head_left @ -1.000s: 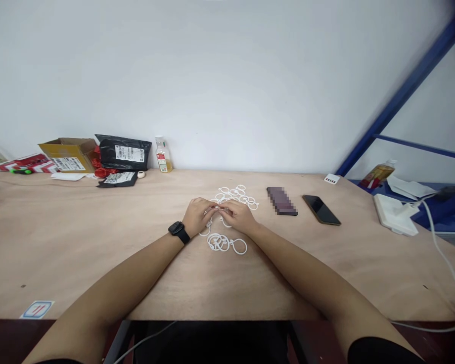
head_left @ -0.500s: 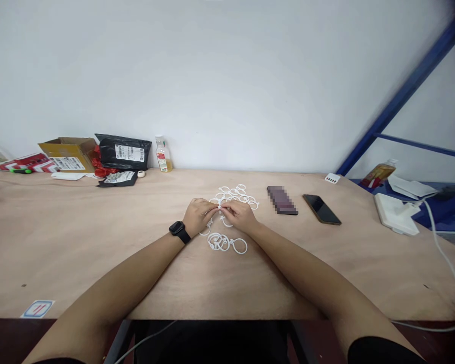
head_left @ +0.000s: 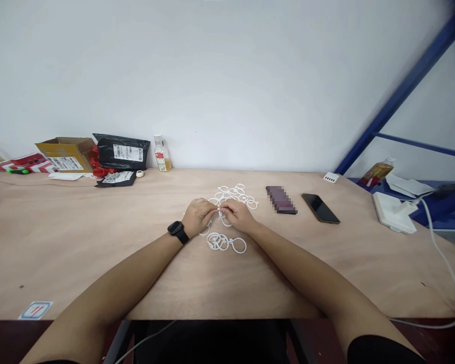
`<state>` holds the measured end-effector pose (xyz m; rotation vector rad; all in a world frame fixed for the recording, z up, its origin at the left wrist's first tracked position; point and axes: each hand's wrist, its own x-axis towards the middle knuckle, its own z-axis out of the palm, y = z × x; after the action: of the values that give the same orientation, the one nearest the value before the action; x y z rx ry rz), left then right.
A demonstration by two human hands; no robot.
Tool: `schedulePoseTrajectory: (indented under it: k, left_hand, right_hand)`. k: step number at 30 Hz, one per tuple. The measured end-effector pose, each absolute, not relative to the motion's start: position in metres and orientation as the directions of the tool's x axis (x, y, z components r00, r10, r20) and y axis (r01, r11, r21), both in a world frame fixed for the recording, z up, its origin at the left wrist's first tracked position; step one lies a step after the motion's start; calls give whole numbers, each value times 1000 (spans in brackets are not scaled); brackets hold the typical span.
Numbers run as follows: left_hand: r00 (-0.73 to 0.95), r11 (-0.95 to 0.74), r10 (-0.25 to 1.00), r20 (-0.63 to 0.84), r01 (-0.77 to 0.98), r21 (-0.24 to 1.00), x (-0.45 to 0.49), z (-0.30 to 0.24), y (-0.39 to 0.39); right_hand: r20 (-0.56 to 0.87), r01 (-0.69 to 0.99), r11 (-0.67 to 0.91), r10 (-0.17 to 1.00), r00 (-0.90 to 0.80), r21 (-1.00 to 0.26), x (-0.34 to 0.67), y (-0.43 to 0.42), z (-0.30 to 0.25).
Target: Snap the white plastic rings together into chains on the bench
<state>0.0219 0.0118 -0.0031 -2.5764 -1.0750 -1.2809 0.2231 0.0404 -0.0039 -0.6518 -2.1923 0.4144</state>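
My left hand, with a black watch on its wrist, and my right hand meet at the middle of the wooden table. Both have their fingers pinched together on a small white plastic ring held between them. A loose heap of white rings lies just beyond my hands. A short chain of linked white rings lies on the table just in front of them, reaching up under my left hand.
A purple-brown case and a black phone lie to the right. A cardboard box, black mailer bags and a small bottle stand at the back left. White device with cable at right, beside a blue frame.
My hands stay together at the same spot; the fingers have shifted slightly on the ring. The view has drifted a little.
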Motion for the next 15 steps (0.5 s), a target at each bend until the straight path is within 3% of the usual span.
schedulePoseTrajectory:
  k: [7,12,15]
  left_hand:
    - [397,-736,573,717,634,236,24,-1,10]
    - [349,-685,614,708,681,259,26,-1,9]
    - [305,-638,657,689,712,293,25,-3,11]
  right_hand:
    - [602,300,799,593,-534,-521,221,39,-2]
    - [535,245,694,692,-484,-676,218,38,-5]
    - [555,246,687,708,-436,-684,214,37,-8]
